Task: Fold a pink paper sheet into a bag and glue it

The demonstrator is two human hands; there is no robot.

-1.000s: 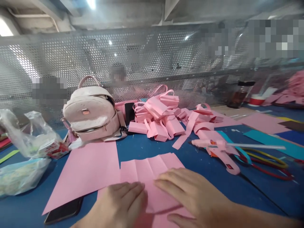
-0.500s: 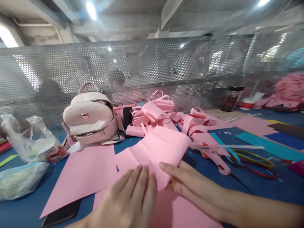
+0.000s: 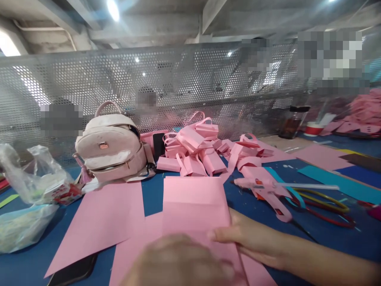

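Note:
A folded pink paper piece (image 3: pixel 193 194) with creases across it stands before me over larger pink sheets. My right hand (image 3: pixel 232 234) grips its right edge, thumb on the face and the other fingers behind. In front of its lower part is my left hand (image 3: pixel 181 262), smeared by motion, so its fingers cannot be made out. Flat pink sheets (image 3: pixel 104 222) lie below and to the left. Beyond the paper is a heap of folded pink paper pieces and strips (image 3: pixel 196 139).
A pink glue gun (image 3: pixel 268 190) lies on the right, near red and yellow scissors handles (image 3: pixel 324 198). A light backpack (image 3: pixel 113 147) stands at the back left, with plastic bags (image 3: pixel 26 226) beside it. A dark phone (image 3: pixel 74 272) is partly under a sheet. A perforated metal screen (image 3: pixel 184 87) closes the back.
The pink paper has turned from a tilt to nearly square with me, its top edge lower. My left hand has moved right and down across it; my right hand keeps its grip.

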